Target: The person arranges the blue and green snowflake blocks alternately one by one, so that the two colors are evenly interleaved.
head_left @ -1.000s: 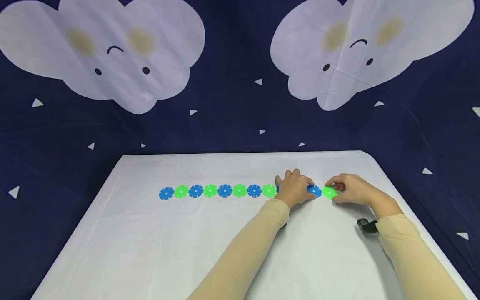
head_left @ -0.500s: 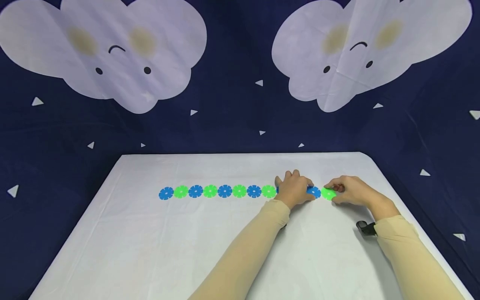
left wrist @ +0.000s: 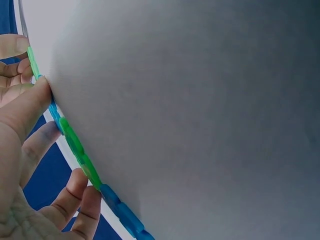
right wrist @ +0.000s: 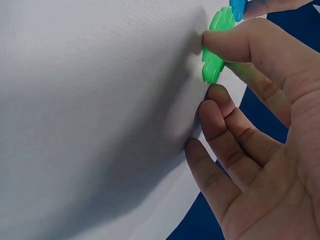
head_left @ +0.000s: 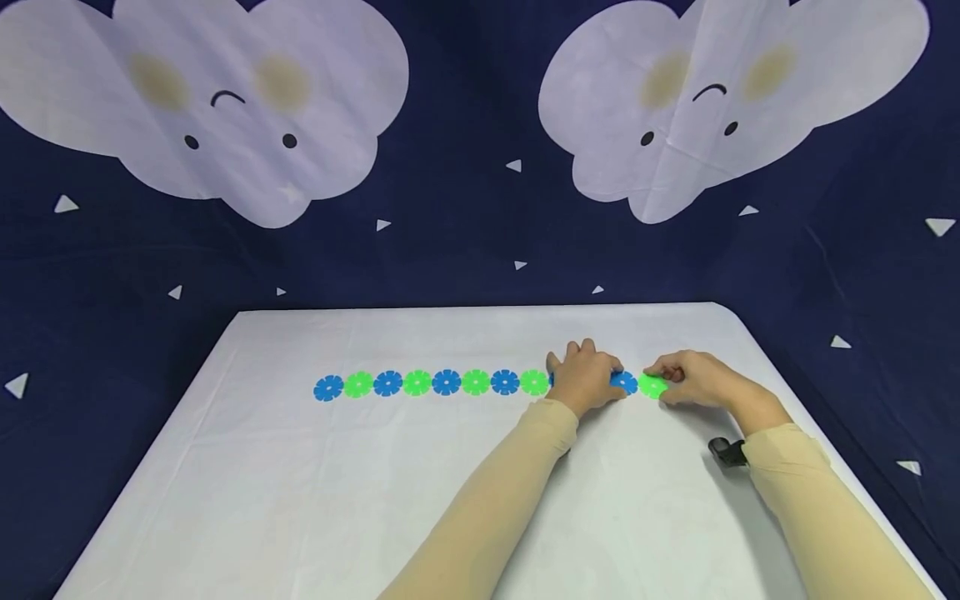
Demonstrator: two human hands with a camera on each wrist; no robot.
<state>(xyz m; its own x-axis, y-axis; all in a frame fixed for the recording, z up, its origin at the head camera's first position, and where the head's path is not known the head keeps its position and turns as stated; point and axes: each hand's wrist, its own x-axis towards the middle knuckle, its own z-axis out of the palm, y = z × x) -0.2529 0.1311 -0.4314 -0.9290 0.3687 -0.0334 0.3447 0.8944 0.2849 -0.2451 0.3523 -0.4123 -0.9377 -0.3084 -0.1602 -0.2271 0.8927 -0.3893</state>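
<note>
A long row of alternating blue and green notched plastic discs (head_left: 446,382) runs across the white table. My left hand (head_left: 587,377) bends over the row's right part and hides some discs. Its thumb and index finger pinch the blue disc (head_left: 624,382) at opposite edges; in the left wrist view its other fingertips lie along a green disc (left wrist: 80,152) beside that one. At the right end, my right hand (head_left: 697,381) pinches a green disc (right wrist: 218,45) between thumb and index finger, its edge right at the blue disc's. The right hand's other fingers are bent beneath.
The white-covered table (head_left: 225,492) ends at a back edge beyond the row. Behind it hangs a dark blue cloth (head_left: 465,258) with pale clouds and small triangles. A black wrist-worn device (head_left: 727,452) sticks out under the right sleeve, close over the table.
The head view has shifted slightly, carrying everything a little leftward. Both hands keep their pinches, and the right hand's green disc sits marginally closer to the blue one.
</note>
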